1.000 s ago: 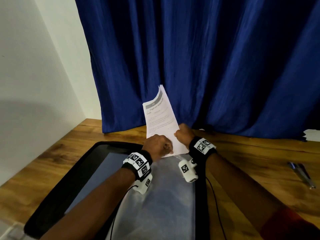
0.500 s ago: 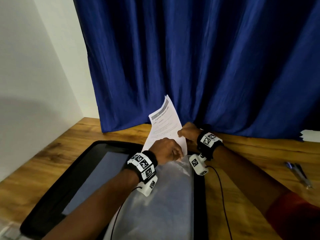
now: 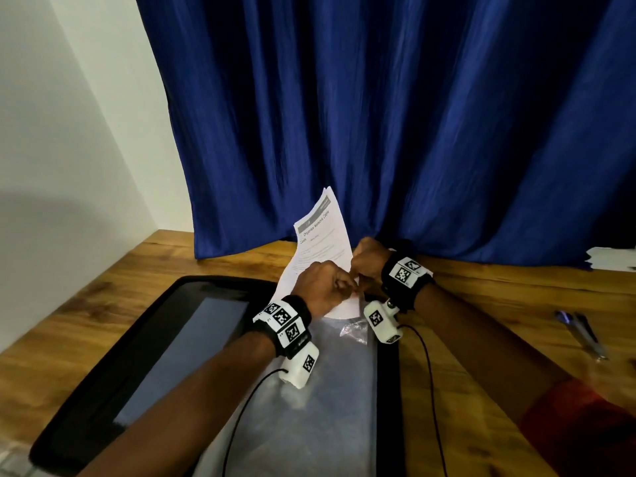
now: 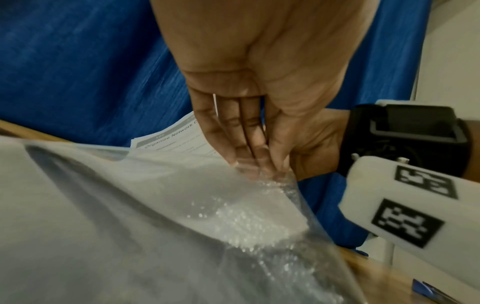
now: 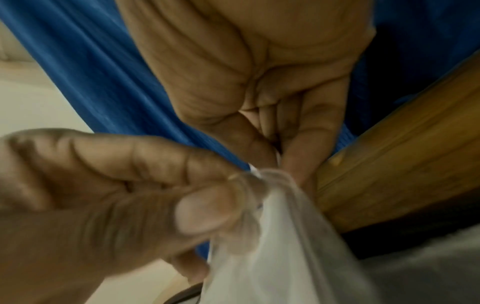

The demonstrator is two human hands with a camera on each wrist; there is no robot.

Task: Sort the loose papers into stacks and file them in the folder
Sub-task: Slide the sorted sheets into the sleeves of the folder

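Observation:
A thin stack of printed papers (image 3: pixel 320 235) stands tilted at the far end of an open black folder (image 3: pixel 144 346), its lower edge in the mouth of a clear plastic sleeve (image 3: pixel 309 407). My left hand (image 3: pixel 347 287) pinches the sleeve's top corner between thumb and fingers; the left wrist view shows the fingers (image 4: pixel 249 160) on the sleeve (image 4: pixel 130 205) in front of the papers (image 4: pixel 176 139). Just right of it, my right hand (image 3: pixel 358 273) pinches the papers' right edge between thumb and forefinger (image 5: pixel 279 158), beside the lifted sleeve (image 5: pixel 280 246).
The folder lies on a wooden table (image 3: pixel 481 304) against a blue curtain (image 3: pixel 378 115). Two pens (image 3: pixel 581 335) lie at the right. More white papers (image 3: pixel 609 258) sit at the far right edge. A white wall bounds the left side.
The papers have tilted over to the right and their lower edge has sunk lower at the sleeve's mouth. Both hands have drawn closer together at the sleeve's top corner.

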